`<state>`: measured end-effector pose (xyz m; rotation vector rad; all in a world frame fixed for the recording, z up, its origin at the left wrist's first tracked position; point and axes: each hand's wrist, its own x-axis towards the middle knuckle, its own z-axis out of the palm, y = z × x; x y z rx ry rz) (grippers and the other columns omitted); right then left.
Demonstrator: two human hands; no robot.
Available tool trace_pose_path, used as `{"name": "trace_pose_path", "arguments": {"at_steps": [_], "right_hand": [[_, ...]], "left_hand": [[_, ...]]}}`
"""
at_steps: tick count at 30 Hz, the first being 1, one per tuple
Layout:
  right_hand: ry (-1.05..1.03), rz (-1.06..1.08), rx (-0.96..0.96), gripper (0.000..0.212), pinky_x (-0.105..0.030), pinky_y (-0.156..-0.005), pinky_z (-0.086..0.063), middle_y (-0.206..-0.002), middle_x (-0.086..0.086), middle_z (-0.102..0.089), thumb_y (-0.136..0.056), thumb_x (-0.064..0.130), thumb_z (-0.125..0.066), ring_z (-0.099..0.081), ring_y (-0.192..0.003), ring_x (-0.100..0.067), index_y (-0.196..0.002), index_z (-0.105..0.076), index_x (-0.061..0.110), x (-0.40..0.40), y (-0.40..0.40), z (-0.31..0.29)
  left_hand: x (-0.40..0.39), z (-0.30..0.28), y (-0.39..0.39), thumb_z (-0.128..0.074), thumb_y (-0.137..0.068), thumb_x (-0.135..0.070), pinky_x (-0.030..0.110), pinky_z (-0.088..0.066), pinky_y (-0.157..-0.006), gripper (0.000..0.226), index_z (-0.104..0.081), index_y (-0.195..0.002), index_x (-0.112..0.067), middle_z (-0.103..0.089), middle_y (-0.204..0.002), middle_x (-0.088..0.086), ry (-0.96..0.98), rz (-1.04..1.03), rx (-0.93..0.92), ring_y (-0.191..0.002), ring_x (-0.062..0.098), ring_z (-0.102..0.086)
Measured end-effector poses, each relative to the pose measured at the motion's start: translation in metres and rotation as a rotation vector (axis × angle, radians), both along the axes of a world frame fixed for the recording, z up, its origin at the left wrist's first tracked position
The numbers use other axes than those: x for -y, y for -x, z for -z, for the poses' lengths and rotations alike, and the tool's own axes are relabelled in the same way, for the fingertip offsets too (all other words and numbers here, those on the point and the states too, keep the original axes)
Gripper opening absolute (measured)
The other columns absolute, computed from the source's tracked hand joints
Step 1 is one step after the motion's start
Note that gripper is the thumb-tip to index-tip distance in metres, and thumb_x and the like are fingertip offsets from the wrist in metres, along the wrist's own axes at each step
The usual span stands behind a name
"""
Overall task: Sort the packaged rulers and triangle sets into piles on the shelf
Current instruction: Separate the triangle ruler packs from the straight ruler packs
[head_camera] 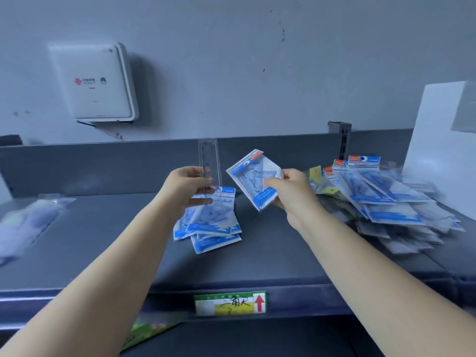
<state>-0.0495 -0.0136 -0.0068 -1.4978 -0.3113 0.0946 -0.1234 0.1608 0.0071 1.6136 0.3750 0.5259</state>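
holding one packet in each hand above the dark grey metal shelf [257, 258].
left hand [186, 188] pinches a clear plastic straight ruler in its sleeve [210, 163], upright; right hand [288, 190] grips a blue-and-white packaged triangle set [253, 176], tilted. a small pile of blue-and-white triangle packets [211, 225] lies below the left hand, a bigger untidy heap of packets [386, 199] at the right.

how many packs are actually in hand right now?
2. A clear ruler pack upright in the left hand; a triangle set pack tilted in the right hand. More could be hidden behind either.
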Motion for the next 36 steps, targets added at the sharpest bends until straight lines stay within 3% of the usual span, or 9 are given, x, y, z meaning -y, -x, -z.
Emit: {"name": "trace_pose_path", "arguments": {"at_steps": [2, 6, 10, 14, 18, 22, 25, 28, 36], "right_hand": [[0.007, -0.006, 0.018, 0.012, -0.044, -0.081, -0.055, -0.098, -0.017, -0.068, -0.084, 0.005, -0.060, -0.068, -0.085, -0.028, -0.094, -0.058, 0.000, -0.023, 0.012, -0.002], [0.069, -0.025, 0.018, 0.039, -0.049, -0.084, -0.055, -0.104, -0.020, -0.066, -0.080, 0.016, -0.067, -0.066, -0.097, -0.036, -0.107, -0.054, -0.009, -0.062, 0.026, 0.000], [0.507, 0.112, 0.257, 0.066, -0.040, -0.097, -0.043, -0.130, -0.002, -0.044, -0.081, 0.030, -0.069, -0.045, -0.119, -0.024, -0.134, -0.033, 0.011, -0.082, 0.039, 0.010], [0.641, 0.077, 0.547, 0.035, -0.037, -0.096, -0.041, -0.125, 0.001, -0.051, -0.084, 0.021, -0.060, -0.046, -0.117, -0.021, -0.118, -0.050, 0.017, -0.109, 0.056, 0.002], [0.817, -0.017, 0.715, 0.023, -0.034, -0.088, -0.042, -0.115, 0.001, -0.057, -0.085, 0.017, -0.055, -0.051, -0.110, -0.023, -0.108, -0.056, 0.017, -0.147, 0.078, -0.002], [0.852, -0.143, 0.696, 0.017, -0.032, -0.088, -0.044, -0.114, 0.004, -0.058, -0.085, 0.019, -0.057, -0.052, -0.110, -0.020, -0.102, -0.059, 0.021, -0.182, 0.095, 0.002], [0.862, -0.196, 0.712, 0.018, -0.033, -0.088, -0.046, -0.114, 0.004, -0.059, -0.084, 0.018, -0.057, -0.052, -0.110, -0.020, -0.102, -0.059, 0.021, -0.203, 0.106, 0.004], [0.890, -0.234, 0.755, 0.020, -0.032, -0.087, -0.046, -0.115, 0.004, -0.059, -0.085, 0.017, -0.056, -0.052, -0.110, -0.020, -0.104, -0.058, 0.021, -0.217, 0.115, 0.006], [1.022, -0.134, 0.945, 0.024, -0.030, -0.075, -0.037, -0.113, 0.000, -0.055, -0.087, 0.019, -0.052, -0.050, -0.110, -0.024, -0.111, -0.054, 0.016, -0.194, 0.106, -0.003]], "left_hand": [[-0.019, -0.001, 0.011, -0.056, -0.089, 0.003, 0.024, -0.056, -0.046, 0.018, -0.059, -0.086, -0.014, -0.060, -0.074, 0.004, 0.000, -0.021, -0.001, -0.043, 0.004, -0.062], [-0.050, 0.001, 0.027, -0.058, -0.088, 0.002, 0.023, -0.056, -0.045, 0.018, -0.059, -0.085, -0.015, -0.059, -0.075, 0.003, -0.010, -0.043, -0.013, -0.042, 0.003, -0.061], [-0.077, 0.006, 0.041, -0.059, -0.088, 0.002, 0.021, -0.053, -0.043, 0.017, -0.060, -0.087, -0.015, -0.060, -0.077, 0.002, -0.025, -0.040, -0.035, -0.043, 0.003, -0.061], [-0.108, 0.004, 0.062, -0.062, -0.087, 0.000, 0.020, -0.053, -0.045, 0.016, -0.060, -0.098, -0.012, -0.060, -0.080, 0.003, -0.100, -0.080, -0.051, -0.047, 0.004, -0.061], [-0.155, 0.000, 0.097, -0.063, -0.085, 0.002, 0.019, -0.054, -0.045, 0.016, -0.058, -0.095, -0.010, -0.060, -0.076, 0.003, -0.178, -0.212, -0.050, -0.043, 0.004, -0.060], [-0.212, 0.008, 0.134, -0.063, -0.083, 0.005, 0.023, -0.054, -0.048, 0.024, -0.062, -0.106, -0.004, -0.061, -0.076, 0.011, -0.347, -0.427, -0.146, -0.052, 0.018, -0.059], [-0.246, 0.015, 0.152, -0.061, -0.082, 0.000, 0.031, -0.048, -0.070, 0.012, -0.061, -0.085, -0.011, -0.062, -0.088, 0.017, -0.598, -0.563, -0.322, -0.074, 0.032, -0.060], [-0.255, 0.024, 0.160, -0.059, -0.083, -0.010, 0.036, -0.042, -0.085, 0.031, -0.058, -0.114, -0.010, -0.057, -0.119, 0.016, -0.936, -0.650, -0.671, -0.109, 0.036, -0.053], [-0.191, 0.019, 0.122, -0.054, -0.087, -0.023, 0.035, -0.038, -0.092, 0.043, -0.050, -0.129, -0.014, -0.053, -0.128, 0.008, -1.236, -0.483, -0.620, -0.118, 0.031, -0.047]]}}
